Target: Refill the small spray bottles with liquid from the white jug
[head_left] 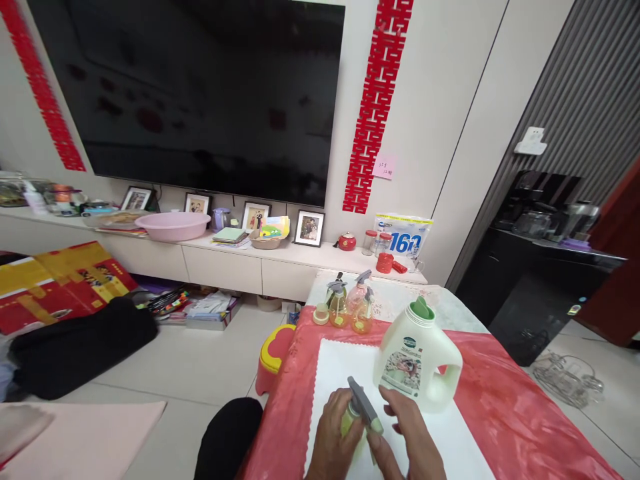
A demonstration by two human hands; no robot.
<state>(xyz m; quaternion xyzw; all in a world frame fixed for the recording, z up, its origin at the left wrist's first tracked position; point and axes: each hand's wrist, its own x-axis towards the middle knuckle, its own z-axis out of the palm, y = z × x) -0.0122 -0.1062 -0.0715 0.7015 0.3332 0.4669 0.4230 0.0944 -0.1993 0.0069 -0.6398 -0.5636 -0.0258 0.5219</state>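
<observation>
My left hand (331, 433) is wrapped around a small spray bottle with a grey trigger head (364, 403) and a yellow-green body mostly hidden by my fingers. Its pale green nozzle tip points toward my right hand (413, 437). The right thumb lies by that tip, with the index finger spread away from it. Just beyond stands a large pale green detergent jug (417, 360), upright, with a green spout in its uncapped mouth. White paper (340, 363) lies underneath on the red table cover (505, 387). Farther back are several spray bottles (361, 313) and a small round cap (321, 313).
A red and yellow stool (273, 357) stands left of the table. Behind runs a low cabinet (225, 263) bearing a pink basin (173, 225), photo frames, jars and a white packet (404, 235). A black cabinet (545, 287) and a glass rack (567, 379) are at right.
</observation>
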